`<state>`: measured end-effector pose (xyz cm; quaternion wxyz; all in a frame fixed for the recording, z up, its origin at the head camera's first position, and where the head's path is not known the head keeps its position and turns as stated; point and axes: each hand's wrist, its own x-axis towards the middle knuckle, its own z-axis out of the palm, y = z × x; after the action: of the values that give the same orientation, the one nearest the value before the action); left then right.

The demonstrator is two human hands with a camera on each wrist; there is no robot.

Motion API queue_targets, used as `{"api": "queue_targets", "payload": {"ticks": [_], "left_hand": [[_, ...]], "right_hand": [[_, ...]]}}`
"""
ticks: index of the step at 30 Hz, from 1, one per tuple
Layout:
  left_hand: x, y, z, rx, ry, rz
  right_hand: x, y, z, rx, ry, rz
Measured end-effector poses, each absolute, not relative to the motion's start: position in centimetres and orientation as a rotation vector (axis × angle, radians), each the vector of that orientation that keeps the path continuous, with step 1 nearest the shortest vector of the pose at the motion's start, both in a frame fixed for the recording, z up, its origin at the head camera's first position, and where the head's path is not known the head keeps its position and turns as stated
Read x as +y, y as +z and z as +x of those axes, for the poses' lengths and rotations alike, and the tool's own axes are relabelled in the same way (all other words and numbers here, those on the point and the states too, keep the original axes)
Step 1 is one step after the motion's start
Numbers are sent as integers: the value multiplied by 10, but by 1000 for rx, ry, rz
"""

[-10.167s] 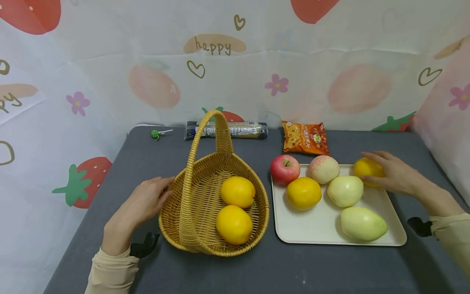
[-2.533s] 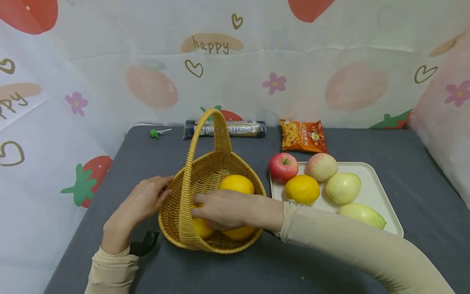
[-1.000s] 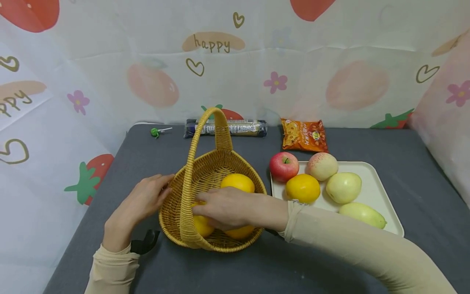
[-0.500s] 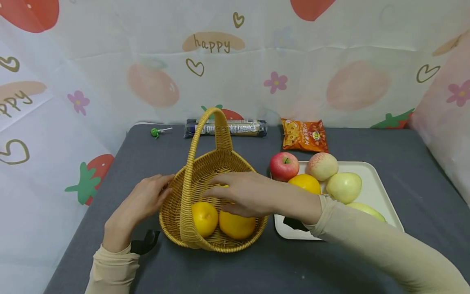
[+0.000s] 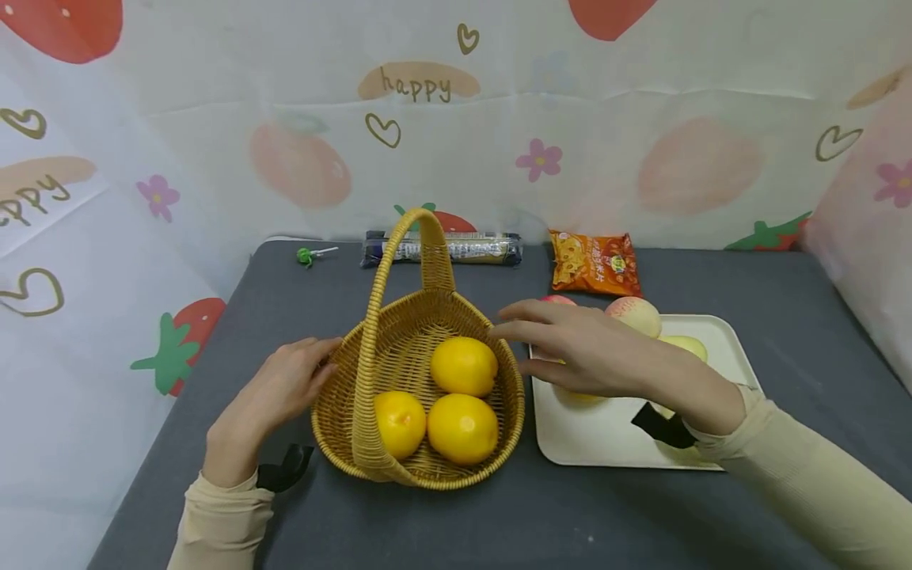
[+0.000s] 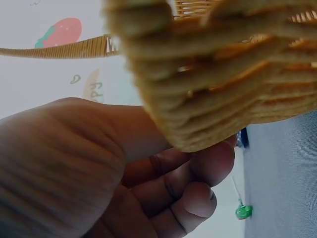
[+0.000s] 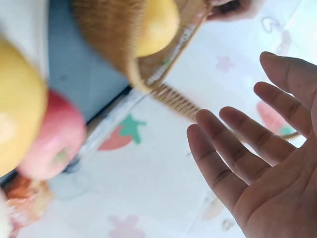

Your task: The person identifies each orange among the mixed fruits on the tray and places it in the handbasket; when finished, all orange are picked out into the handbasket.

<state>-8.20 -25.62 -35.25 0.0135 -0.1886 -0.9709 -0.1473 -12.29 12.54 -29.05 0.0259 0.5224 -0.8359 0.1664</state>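
Observation:
My left hand (image 5: pixel 281 388) holds the left rim of the wicker basket (image 5: pixel 509 427); its curled fingers show beside the woven wall in the left wrist view. Three yellow fruits lie in the basket: a back one (image 5: pixel 465 366), a front right one (image 5: pixel 463 429) and a front left one (image 5: pixel 400 424), partly behind the handle. My right hand (image 5: pixel 584 344), fingers spread and holding nothing, is above the left part of the white tray (image 5: pixel 591 443). It largely hides a red apple (image 7: pixel 57 136) and a yellow fruit (image 7: pixel 20 109). A peach (image 5: pixel 634 315) shows behind it.
A pale green fruit (image 5: pixel 687 345) on the tray is partly covered by the right forearm. Along the back edge lie an orange snack packet (image 5: pixel 595 264), a long wrapped roll (image 5: pixel 470 248) and a green lollipop (image 5: pixel 306 256). The basket's tall handle (image 5: pixel 374 317) arches upward.
A yellow fruit has gone from the tray's far right corner into the basket's front left. My right hand has let it go and moved right over the tray. The left hand stays.

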Motion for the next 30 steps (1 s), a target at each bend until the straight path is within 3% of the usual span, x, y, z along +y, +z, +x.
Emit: {"api": "queue_targets", "payload": {"ticks": [15, 30], "left_hand": [[-256, -353, -82, -3048, -458, -570], [-256, -354, -82, -3057, -471, -558]], "right_hand": [[190, -340, -129, -2740, 359, 1423], [190, -362, -128, -2731, 26, 1385]]}}
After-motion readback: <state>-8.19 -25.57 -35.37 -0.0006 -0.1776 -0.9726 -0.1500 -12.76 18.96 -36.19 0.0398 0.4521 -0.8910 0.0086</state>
